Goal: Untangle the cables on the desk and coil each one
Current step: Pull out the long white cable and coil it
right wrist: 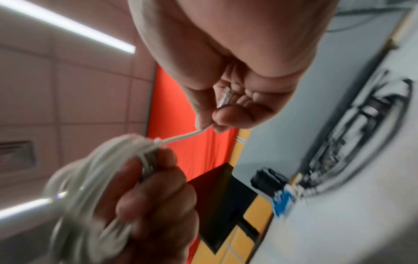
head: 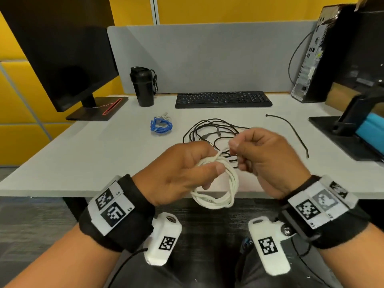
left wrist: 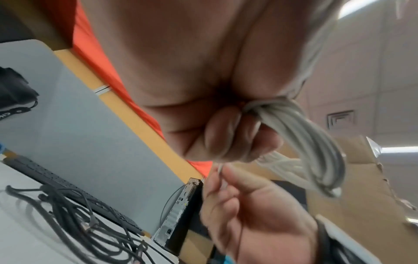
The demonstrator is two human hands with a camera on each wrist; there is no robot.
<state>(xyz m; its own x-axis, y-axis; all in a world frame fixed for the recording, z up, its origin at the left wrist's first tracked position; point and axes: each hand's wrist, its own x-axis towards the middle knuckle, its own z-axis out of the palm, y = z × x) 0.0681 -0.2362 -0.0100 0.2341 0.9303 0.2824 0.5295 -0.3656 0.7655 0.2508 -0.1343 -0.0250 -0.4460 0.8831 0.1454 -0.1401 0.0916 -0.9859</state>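
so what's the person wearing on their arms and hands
Bare hands, no gloves or sleeves. The left wrist and right wrist each wear a wide black fabric band carrying white tags printed with black square codes. A white camera housing with its own code tag hangs under each band, with thin black cables trailing.

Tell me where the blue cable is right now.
In the head view, the blue cable lies bundled on the desk, left of the black cables and in front of the bottle.

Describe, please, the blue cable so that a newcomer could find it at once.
Start at the black bottle beside the monitor stand on the desk. Just in front lies the blue cable, a small tight bundle. It is the only blue one; the loose tangle beside it is black.
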